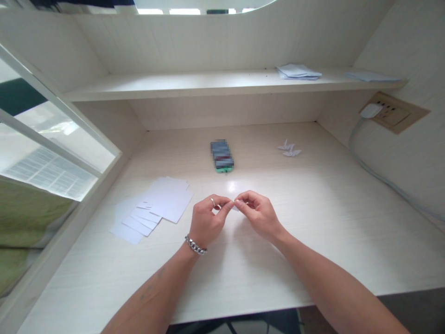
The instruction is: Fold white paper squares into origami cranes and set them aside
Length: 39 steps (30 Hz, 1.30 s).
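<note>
A small piece of folded white paper (235,208) is pinched between my two hands, just above the desk. My left hand (210,218), with a ring and a chain bracelet, closes thumb and forefinger on its left side. From the right, my right hand (259,214) pinches the same piece, the fingertips of both hands almost touching. Most of the paper is hidden by the fingers. Left of my left hand lies a spread of white paper sheets (170,199). Folded paper cranes (290,150) sit together farther back on the right.
A phone (221,155) with a green edge lies beyond my hands. Folded papers (299,72) rest on the shelf (194,84) above. A charger plug (371,110) sits in the wall socket (396,116), its cable (375,174) running down the right side. A framed window-like panel (104,153) borders the left.
</note>
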Each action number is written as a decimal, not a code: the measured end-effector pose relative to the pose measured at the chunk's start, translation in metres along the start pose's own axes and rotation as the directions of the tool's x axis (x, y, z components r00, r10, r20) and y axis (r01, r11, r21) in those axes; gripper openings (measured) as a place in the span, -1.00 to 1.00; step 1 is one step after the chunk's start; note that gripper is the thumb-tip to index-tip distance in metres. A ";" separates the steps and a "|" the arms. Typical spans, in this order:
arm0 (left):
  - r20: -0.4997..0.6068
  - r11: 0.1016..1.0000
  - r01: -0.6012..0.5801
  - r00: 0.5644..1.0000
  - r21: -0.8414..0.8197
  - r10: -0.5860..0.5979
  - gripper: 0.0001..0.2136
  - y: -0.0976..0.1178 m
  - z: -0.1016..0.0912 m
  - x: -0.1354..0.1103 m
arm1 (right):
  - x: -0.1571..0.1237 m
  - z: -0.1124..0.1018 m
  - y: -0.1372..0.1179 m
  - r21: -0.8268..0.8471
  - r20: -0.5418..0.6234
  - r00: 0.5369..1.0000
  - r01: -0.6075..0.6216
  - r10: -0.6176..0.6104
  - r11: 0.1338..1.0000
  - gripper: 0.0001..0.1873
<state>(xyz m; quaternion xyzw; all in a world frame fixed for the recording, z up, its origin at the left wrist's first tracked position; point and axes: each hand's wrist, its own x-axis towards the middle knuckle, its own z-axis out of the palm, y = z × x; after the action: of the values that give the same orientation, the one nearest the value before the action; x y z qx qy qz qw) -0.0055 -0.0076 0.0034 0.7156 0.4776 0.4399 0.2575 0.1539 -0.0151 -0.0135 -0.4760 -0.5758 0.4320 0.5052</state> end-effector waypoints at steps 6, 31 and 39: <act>-0.017 0.999 0.044 0.999 0.015 -0.044 -0.91 -0.003 -0.001 0.001 | 0.002 -0.003 0.002 0.000 0.009 1.000 0.003 -0.003 1.000 -0.85; 0.070 0.997 0.073 0.995 -0.040 -0.071 -0.91 -0.003 -0.005 0.003 | 0.000 -0.006 -0.008 -0.198 0.099 0.994 0.075 -0.056 0.977 -0.90; 0.055 0.992 0.113 0.992 -0.056 -0.110 -0.90 -0.004 -0.008 0.007 | 0.001 -0.008 -0.014 -0.230 0.106 0.994 0.030 -0.005 0.973 -0.88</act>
<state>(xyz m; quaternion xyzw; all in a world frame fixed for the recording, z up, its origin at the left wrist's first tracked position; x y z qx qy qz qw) -0.0134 0.0001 0.0063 0.6910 0.4968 0.4200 0.3151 0.1604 -0.0161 0.0013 -0.5032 -0.6521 0.3820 0.4191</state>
